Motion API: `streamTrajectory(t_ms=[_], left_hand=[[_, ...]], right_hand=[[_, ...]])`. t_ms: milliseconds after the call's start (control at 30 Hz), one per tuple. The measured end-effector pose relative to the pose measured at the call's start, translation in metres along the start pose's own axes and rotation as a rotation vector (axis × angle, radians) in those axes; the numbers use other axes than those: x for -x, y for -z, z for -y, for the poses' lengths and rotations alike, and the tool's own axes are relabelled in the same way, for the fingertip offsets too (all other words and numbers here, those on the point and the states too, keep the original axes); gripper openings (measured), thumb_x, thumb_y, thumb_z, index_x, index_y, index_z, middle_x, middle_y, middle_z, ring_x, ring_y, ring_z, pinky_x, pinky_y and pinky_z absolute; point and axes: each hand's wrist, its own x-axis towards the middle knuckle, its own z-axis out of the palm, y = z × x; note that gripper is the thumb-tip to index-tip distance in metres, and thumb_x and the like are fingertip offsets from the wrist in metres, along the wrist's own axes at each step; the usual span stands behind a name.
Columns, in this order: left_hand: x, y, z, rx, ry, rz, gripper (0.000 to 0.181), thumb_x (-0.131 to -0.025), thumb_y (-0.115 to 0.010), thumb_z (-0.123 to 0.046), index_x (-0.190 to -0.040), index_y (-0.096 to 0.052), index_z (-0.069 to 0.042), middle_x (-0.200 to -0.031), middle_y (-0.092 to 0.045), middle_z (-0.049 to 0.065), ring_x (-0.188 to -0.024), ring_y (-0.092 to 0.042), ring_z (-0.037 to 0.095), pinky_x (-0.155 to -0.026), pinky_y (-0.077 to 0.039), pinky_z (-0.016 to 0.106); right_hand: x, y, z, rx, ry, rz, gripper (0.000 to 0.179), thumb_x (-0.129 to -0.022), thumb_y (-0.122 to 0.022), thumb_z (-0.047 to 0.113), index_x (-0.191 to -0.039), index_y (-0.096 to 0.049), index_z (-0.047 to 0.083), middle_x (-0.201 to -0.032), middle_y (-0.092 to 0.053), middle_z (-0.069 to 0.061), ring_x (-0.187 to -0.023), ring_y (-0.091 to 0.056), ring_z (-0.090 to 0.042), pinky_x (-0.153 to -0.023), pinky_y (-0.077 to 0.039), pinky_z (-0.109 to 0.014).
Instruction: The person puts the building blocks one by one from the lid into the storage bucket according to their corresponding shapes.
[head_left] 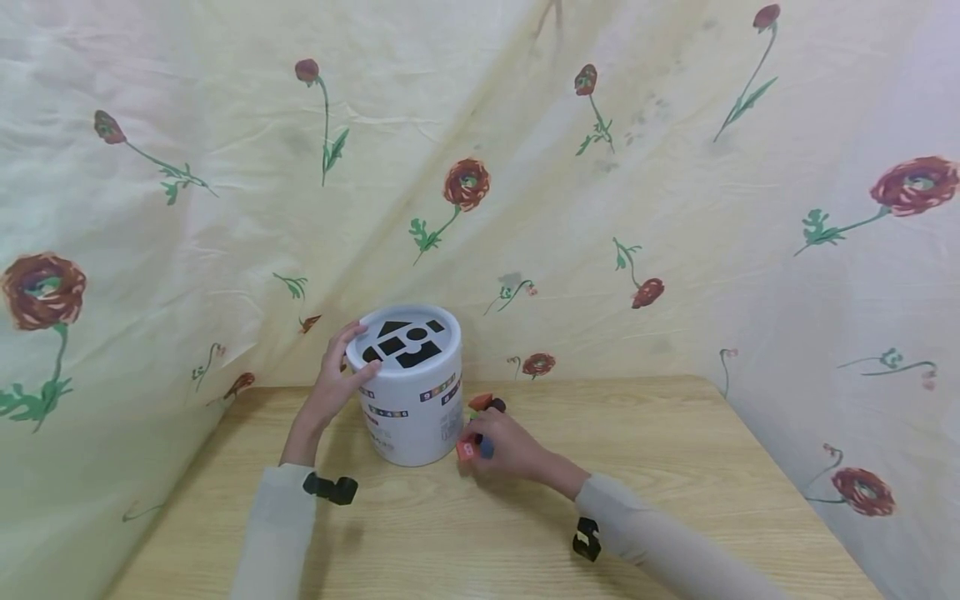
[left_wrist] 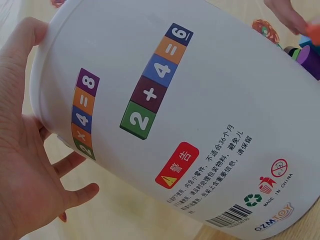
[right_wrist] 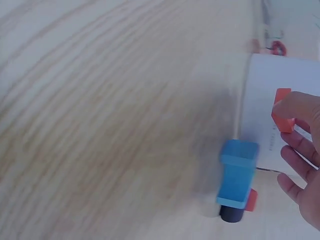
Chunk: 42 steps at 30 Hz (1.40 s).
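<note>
A white bucket [head_left: 405,417] with a lid [head_left: 442,350] cut with several shaped holes stands upright on the table. My left hand [head_left: 341,383] grips the lid's rim at its left side, thumb and a finger over the edge. In the left wrist view, that hand [left_wrist: 30,125] curves round the rim beside printed sums. My right hand [head_left: 506,446] pinches an orange-red block [right_wrist: 283,110] with a white number on it, close to the bucket's lower right side. Just beside that hand are a blue block [right_wrist: 237,172], a dark cylinder [right_wrist: 231,214] and a red piece [right_wrist: 251,200].
The wooden table [head_left: 450,533] extends in front of the bucket and to the right. Directly behind it hangs a flowered cloth [head_left: 540,250], which also runs along both sides.
</note>
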Motion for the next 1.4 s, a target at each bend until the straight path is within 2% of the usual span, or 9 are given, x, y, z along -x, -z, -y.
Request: streamTrajectory(t_ms=[133, 200, 367, 467, 633, 933, 1067, 1300, 1400], left_hand=[[0.0, 0.001, 0.001, -0.001, -0.001, 0.002, 0.073, -0.093, -0.064, -0.027, -0.158, -0.033, -0.014, -0.171, -0.011, 0.008, -0.157, -0.008, 0.039, -0.12, -0.012, 0.073], [0.0, 0.001, 0.001, -0.004, 0.0, 0.004, 0.074, -0.093, -0.064, -0.027, -0.158, -0.033, -0.014, -0.172, -0.011, 0.008, -0.157, -0.008, 0.04, -0.12, -0.012, 0.073], [0.001, 0.001, 0.002, -0.003, 0.004, 0.004, 0.073, -0.093, -0.064, -0.028, -0.158, -0.033, -0.015, -0.172, -0.011, 0.008, -0.156, -0.008, 0.04, -0.12, -0.013, 0.072], [0.001, 0.002, 0.002, 0.001, 0.001, 0.003, 0.073, -0.093, -0.064, -0.028, -0.158, -0.033, -0.014, -0.171, -0.011, 0.008, -0.156, -0.009, 0.04, -0.12, -0.014, 0.072], [0.002, 0.002, 0.001, 0.001, 0.002, 0.003, 0.075, -0.092, -0.065, -0.027, -0.158, -0.032, -0.013, -0.172, -0.01, 0.01, -0.156, -0.008, 0.041, -0.119, -0.014, 0.072], [0.002, 0.002, 0.001, 0.007, 0.003, 0.003, 0.075, -0.092, -0.065, -0.027, -0.158, -0.031, -0.015, -0.172, -0.01, 0.008, -0.156, -0.008, 0.04, -0.12, -0.014, 0.072], [0.002, 0.001, 0.0, 0.016, 0.004, 0.002, 0.076, -0.092, -0.066, -0.027, -0.159, -0.032, -0.016, -0.172, -0.01, 0.007, -0.157, -0.008, 0.039, -0.12, -0.013, 0.073], [0.002, 0.0, 0.001, 0.023, 0.001, 0.003, 0.074, -0.093, -0.066, -0.029, -0.158, -0.033, -0.017, -0.172, -0.01, 0.006, -0.157, -0.008, 0.038, -0.12, -0.013, 0.072], [0.002, 0.0, 0.001, 0.021, 0.001, 0.003, 0.074, -0.093, -0.066, -0.029, -0.158, -0.032, -0.017, -0.172, -0.01, 0.006, -0.157, -0.008, 0.039, -0.12, -0.014, 0.072]], right_hand=[[-0.001, 0.01, 0.002, -0.054, 0.015, -0.079, 0.032, -0.078, -0.081, 0.009, -0.109, -0.073, 0.011, -0.113, -0.071, -0.004, -0.114, -0.062, -0.024, -0.103, -0.052, -0.043], [-0.002, 0.017, 0.003, -0.091, 0.019, -0.117, 0.033, -0.078, -0.081, 0.007, -0.11, -0.073, 0.01, -0.114, -0.071, -0.006, -0.113, -0.063, -0.026, -0.101, -0.054, -0.045], [-0.006, 0.039, 0.009, -0.185, 0.023, -0.175, 0.036, -0.08, -0.08, 0.001, -0.114, -0.07, 0.009, -0.11, -0.067, -0.005, -0.104, -0.065, -0.022, -0.09, -0.059, -0.034], [-0.01, 0.055, 0.011, -0.168, 0.056, -0.22, 0.037, -0.08, -0.079, 0.0, -0.115, -0.07, 0.009, -0.111, -0.065, -0.005, -0.105, -0.064, -0.021, -0.09, -0.058, -0.03], [-0.021, 0.079, 0.015, -0.123, 0.128, -0.303, 0.037, -0.079, -0.08, 0.0, -0.114, -0.071, 0.006, -0.113, -0.066, -0.007, -0.109, -0.06, -0.021, -0.093, -0.058, -0.035], [-0.043, 0.118, 0.021, -0.074, 0.138, -0.363, 0.036, -0.081, -0.08, 0.001, -0.116, -0.072, 0.005, -0.111, -0.065, -0.008, -0.109, -0.059, -0.024, -0.095, -0.058, -0.038], [-0.055, 0.129, 0.023, -0.049, 0.148, -0.386, 0.036, -0.081, -0.08, 0.001, -0.116, -0.073, 0.004, -0.11, -0.065, -0.009, -0.108, -0.059, -0.025, -0.094, -0.057, -0.039], [-0.073, 0.137, 0.028, -0.033, 0.087, -0.384, 0.035, -0.083, -0.08, 0.004, -0.117, -0.071, 0.003, -0.114, -0.066, -0.011, -0.11, -0.062, -0.027, -0.097, -0.057, -0.041], [-0.08, 0.138, 0.028, 0.023, 0.082, -0.381, 0.034, -0.083, -0.08, 0.005, -0.116, -0.07, 0.004, -0.113, -0.067, -0.009, -0.11, -0.062, -0.026, -0.097, -0.057, -0.039]])
